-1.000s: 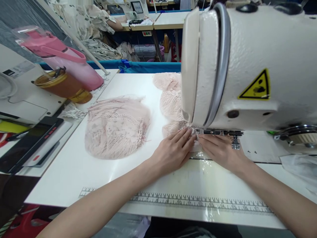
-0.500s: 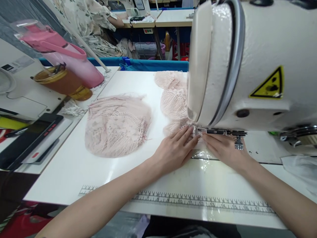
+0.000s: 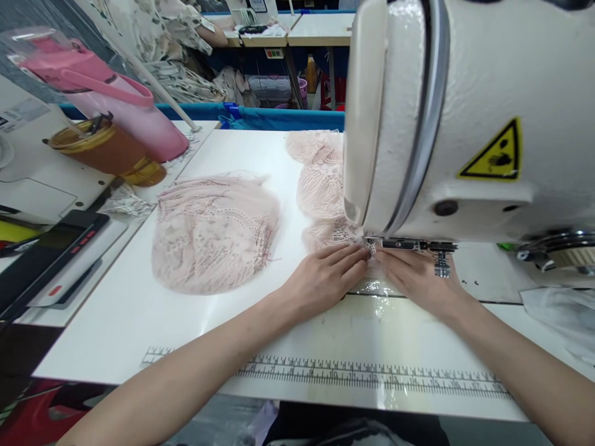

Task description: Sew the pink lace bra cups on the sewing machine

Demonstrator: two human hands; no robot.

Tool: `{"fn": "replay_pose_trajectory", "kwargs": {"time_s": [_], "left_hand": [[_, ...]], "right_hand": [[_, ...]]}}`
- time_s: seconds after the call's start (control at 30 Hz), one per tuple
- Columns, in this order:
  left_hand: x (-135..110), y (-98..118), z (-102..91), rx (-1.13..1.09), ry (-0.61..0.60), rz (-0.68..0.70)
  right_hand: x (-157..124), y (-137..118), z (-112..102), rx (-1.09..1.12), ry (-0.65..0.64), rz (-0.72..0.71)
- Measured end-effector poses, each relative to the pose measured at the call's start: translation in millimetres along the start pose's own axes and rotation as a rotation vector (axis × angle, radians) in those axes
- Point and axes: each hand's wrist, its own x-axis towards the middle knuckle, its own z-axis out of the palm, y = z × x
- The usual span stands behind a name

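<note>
Pressing pink lace point(image 3: 328, 233) at presser foot point(image 3: 371, 247), left hand point(image 3: 324, 280), right hand point(image 3: 414, 280), grips flat, uncurled.

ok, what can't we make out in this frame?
All in the head view:
- Needle and stitch line: hidden behind the sewing machine.
- Whether the right hand pinches the lace strip: its fingertips by the presser foot are too small to read. The left hand lies flat on the lace.
- Ruler numbers: too small.
- Person at the back: cut off by the top edge.
</note>
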Motion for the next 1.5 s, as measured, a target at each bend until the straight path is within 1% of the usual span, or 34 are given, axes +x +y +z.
{"fn": "replay_pose_trajectory", "kwargs": {"time_s": [0.07,0.13,0.33,0.5,0.57,0.63,0.7,0.73,0.8,0.9,1.07,1.17,1.27,1.33,1.43,1.5], "left_hand": [[0,-1,-1.5,-0.005,0.002,0.002],[1,-1,-3.0,-0.007,0.001,0.0],[1,-5,-4.4,-0.016,-0.02,-0.034],[1,-5,-4.0,-0.019,0.008,-0.055],[1,-4,-4.8,-0.043,0.05,-0.102],[0,-3,-6.0,-0.071,0.093,-0.192],[-1,-3,-7.3,-0.097,0.102,-0.227],[-2,-2,-8.0,-0.102,0.103,-0.21],[-3,-2,-9.4,-0.089,0.12,-0.129],[-3,-1,-11.7,-0.025,0.172,-0.048],[-3,1,-13.5,0.03,0.166,-0.031],[-4,1,-12.4,0.049,0.165,-0.007],[-5,0,-10.4,-0.004,0.129,0.033],[-5,-2,-8.3,-0.08,0.048,0.036],[-6,-4,-4.7,-0.155,-0.09,0.011],[-7,-4,-3.1,-0.157,-0.13,-0.003]], "right_hand": [[0,-1,-3,-0.129,0.006,-0.063],[-1,0,-2,-0.193,-0.005,-0.112],[-10,8,10,-0.062,-0.12,-0.125],[-10,8,13,-0.006,-0.12,-0.106],[-9,6,12,0.018,-0.116,-0.112],[-9,3,11,0.061,-0.118,-0.104],[-10,1,9,0.113,-0.131,-0.081],[-10,0,9,0.137,-0.138,-0.079],[-10,-2,6,0.17,-0.144,-0.105],[-9,-6,3,0.191,-0.116,-0.156],[-3,-14,-3,0.201,-0.049,-0.289],[-1,-16,-6,0.221,0.01,-0.324],[-2,-16,-6,0.211,0.029,-0.357],[-4,-15,-6,0.168,0.004,-0.378],[-7,-14,-5,0.113,-0.028,-0.369],[-7,-15,-4,0.099,-0.028,-0.351]]}}
